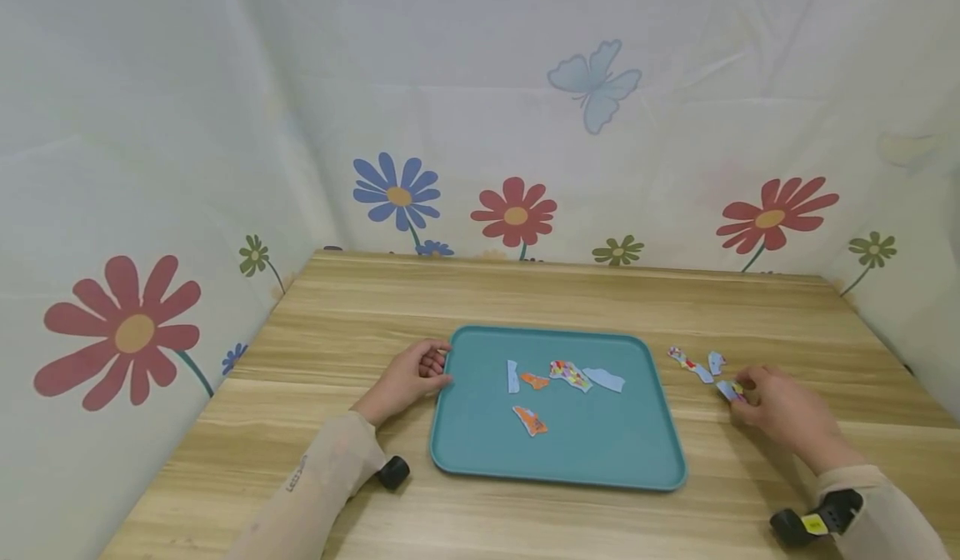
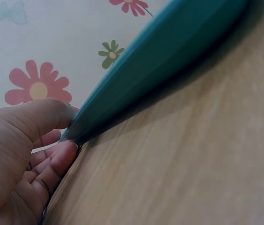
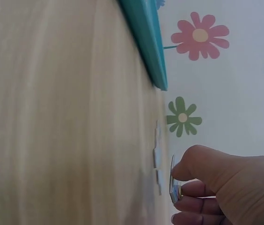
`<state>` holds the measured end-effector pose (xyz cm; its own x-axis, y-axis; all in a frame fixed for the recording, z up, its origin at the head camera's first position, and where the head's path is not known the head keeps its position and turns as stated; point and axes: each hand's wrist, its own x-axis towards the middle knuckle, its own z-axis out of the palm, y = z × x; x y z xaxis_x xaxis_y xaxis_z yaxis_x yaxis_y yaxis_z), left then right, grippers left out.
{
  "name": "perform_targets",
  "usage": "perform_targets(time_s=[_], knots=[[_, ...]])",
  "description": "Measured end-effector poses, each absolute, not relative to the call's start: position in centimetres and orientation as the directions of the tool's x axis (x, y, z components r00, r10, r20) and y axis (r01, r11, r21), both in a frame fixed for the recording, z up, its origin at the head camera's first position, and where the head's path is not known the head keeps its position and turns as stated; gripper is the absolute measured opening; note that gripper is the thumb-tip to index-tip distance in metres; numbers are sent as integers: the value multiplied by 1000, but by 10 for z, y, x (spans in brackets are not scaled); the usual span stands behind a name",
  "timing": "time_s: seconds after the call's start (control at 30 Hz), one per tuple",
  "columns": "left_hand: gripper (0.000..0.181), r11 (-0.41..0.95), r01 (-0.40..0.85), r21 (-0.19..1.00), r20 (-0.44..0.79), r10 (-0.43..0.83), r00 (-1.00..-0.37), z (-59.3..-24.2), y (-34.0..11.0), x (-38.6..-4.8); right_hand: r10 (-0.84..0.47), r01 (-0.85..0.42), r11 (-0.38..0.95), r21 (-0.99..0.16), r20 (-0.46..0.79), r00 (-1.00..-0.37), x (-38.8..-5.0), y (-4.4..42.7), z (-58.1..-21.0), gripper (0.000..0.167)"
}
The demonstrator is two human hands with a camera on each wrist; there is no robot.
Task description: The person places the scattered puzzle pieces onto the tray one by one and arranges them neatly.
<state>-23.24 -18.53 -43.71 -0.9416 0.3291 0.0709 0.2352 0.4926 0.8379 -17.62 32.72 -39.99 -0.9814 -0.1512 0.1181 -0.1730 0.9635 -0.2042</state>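
Observation:
My left hand (image 1: 405, 383) holds the left rim of a teal tray (image 1: 607, 447). In the left wrist view its thumb lies at the rim and its curled fingers sit just below. To the right of the tray, my right hand (image 1: 787, 414) pinches a light blue puzzle piece (image 1: 727, 391) with a colourful patch. The right wrist view shows that piece (image 3: 173, 185) between thumb and fingers, raised off the table. Beside this hand lie a long multicoloured piece (image 1: 691, 363) and a small blue piece (image 1: 716, 363).
Several irregular pieces are spread on the tray: a narrow blue strip (image 1: 513, 377), a small orange piece (image 1: 535, 381), a multicoloured piece (image 1: 571, 374), a pale blue piece (image 1: 605, 379) and a lower orange piece (image 1: 531, 420). A flowered curtain (image 1: 450, 110) borders the wooden table (image 1: 360, 310).

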Motion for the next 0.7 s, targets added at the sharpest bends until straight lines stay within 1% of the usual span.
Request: perform_targets(time_s=[0.13,0.37,0.7], knots=[[47,491,236,839,73,328,-942,-437,-185,-232,-155,-182,963,-199,142,-978,-174,324,-392,34],[47,493,237,837,72,329,-941,-437,-185,-232,-173,-200,958,-204,146,-974,-170,314,-381,35],[47,489,237,839,74,329,-941,-435,-185,-231,-224,-265,947,-182,218,-950,-164,292,-370,29]])
